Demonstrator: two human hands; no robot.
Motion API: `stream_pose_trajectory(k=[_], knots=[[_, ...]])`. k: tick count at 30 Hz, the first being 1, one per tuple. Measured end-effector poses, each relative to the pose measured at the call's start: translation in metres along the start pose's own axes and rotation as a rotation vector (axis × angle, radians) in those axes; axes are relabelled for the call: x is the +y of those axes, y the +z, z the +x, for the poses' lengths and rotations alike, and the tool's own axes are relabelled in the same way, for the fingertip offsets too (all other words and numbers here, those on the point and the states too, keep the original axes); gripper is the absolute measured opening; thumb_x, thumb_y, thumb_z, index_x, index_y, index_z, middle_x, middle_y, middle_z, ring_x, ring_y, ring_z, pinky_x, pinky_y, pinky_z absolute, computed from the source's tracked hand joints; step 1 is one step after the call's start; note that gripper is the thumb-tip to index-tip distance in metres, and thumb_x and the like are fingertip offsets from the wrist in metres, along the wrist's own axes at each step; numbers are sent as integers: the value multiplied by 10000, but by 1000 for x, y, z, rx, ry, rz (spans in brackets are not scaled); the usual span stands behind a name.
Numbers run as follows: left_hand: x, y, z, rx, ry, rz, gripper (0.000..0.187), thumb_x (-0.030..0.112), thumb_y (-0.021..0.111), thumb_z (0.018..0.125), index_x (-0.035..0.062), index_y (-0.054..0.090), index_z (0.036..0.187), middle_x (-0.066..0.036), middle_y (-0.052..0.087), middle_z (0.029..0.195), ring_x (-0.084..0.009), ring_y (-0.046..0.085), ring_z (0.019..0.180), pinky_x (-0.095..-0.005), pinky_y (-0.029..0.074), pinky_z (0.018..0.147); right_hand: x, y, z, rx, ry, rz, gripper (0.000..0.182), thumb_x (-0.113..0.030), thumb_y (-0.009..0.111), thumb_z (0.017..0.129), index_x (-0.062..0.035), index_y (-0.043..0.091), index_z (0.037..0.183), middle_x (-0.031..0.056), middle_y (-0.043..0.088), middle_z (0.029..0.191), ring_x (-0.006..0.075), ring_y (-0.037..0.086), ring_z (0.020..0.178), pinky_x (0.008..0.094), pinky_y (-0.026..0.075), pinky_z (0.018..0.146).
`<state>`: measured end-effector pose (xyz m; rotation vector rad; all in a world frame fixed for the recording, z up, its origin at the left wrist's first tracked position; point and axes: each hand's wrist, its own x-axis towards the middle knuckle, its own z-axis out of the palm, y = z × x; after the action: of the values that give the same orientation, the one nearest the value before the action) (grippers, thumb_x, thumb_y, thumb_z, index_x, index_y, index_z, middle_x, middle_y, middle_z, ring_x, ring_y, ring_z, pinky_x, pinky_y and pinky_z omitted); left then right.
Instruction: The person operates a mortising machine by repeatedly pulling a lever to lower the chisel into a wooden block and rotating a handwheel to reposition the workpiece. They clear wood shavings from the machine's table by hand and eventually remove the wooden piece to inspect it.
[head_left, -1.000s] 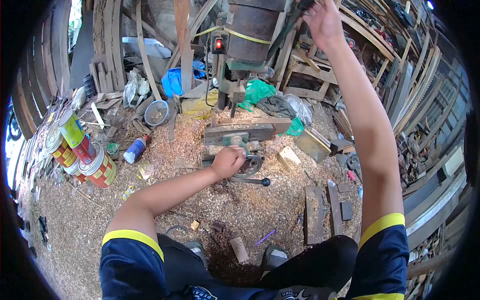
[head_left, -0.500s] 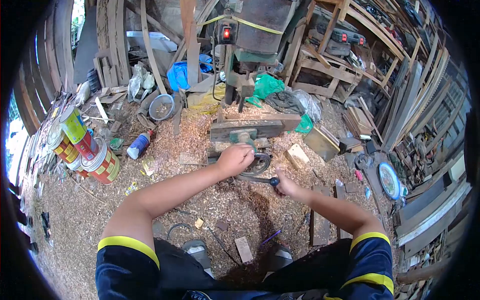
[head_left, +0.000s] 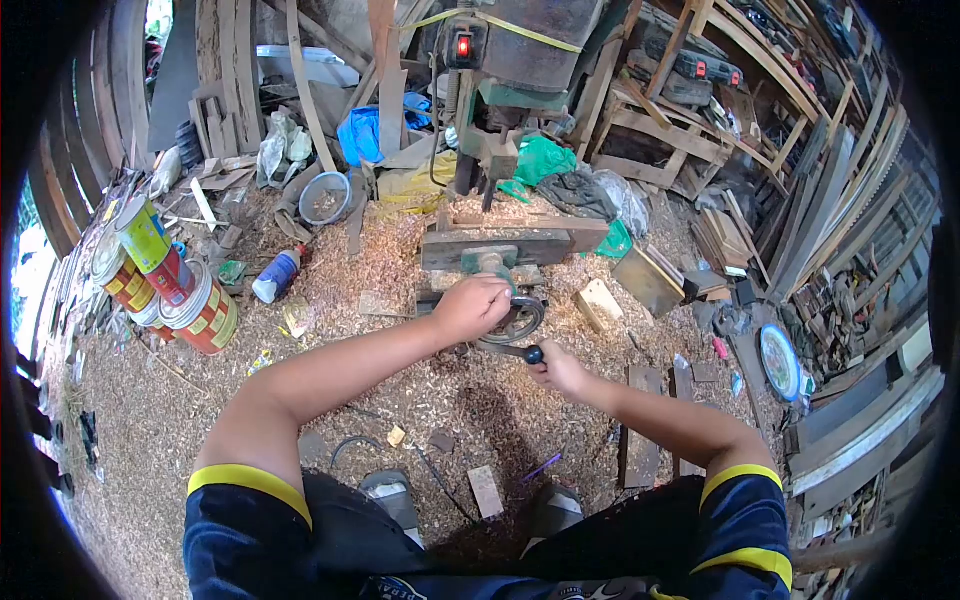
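Note:
My left hand (head_left: pixel 472 308) is closed at the left rim of a metal handwheel (head_left: pixel 524 320), on the front of a drilling or mortising machine. My right hand (head_left: pixel 562 372) curls against the black ball knob (head_left: pixel 534 354) of a lever below the wheel; its fingertips are partly hidden. Just beyond the wheel, a wooden board (head_left: pixel 496 250) stands on edge across the machine's table. Over it hangs a dark vertical bit (head_left: pixel 489 195) beneath the machine head (head_left: pixel 497 150), apart from the board.
Wood shavings cover the floor. Paint cans (head_left: pixel 200 310) and a blue bottle (head_left: pixel 276 277) are at left, with a bucket (head_left: pixel 326 199) behind. A pale wood block (head_left: pixel 599 305) lies right of the wheel. Planks (head_left: pixel 640 428) lie near my right foot. A red light (head_left: pixel 463 46) glows on the switch box.
My right hand and the lever's knob have shifted slightly left and upward. My left hand stays at the wheel. The whole view has tilted a little.

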<state>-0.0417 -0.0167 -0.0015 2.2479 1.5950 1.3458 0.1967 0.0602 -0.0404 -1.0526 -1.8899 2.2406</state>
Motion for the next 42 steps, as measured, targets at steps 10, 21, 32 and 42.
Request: stream_pose_trajectory(k=[10,21,32,42], knots=[[-2,0,-3,-15,3,-4,311,188,459,1051,-14,573,843,-231,577,824,-457,576,831,-529,480,799,26,-7,26,-14,-60,57,389,-343,332,1064,-88,489,816,12,479,684,131,408,560,326,364,532],[0,-2,-3,-8,14,-13,306,171,462,1058,-8,557,829,-222,563,808,-447,570,814,-524,472,777,29,-32,18,106,-9,74,387,-374,351,1049,-122,482,787,-18,430,650,122,345,538,312,276,492],[2,-1,-3,8,-20,0,289,176,483,1027,-2,593,827,-202,622,841,-434,598,845,-518,491,785,16,-22,20,280,-58,-194,450,-356,354,1043,-49,585,809,54,537,659,199,508,602,375,416,569],[-9,11,-8,27,-70,-10,275,180,485,1016,-7,561,829,-210,600,832,-441,596,857,-516,492,782,-333,-67,-25,826,-1306,-275,472,-419,453,1100,-96,512,761,24,473,666,160,454,653,341,377,650]])
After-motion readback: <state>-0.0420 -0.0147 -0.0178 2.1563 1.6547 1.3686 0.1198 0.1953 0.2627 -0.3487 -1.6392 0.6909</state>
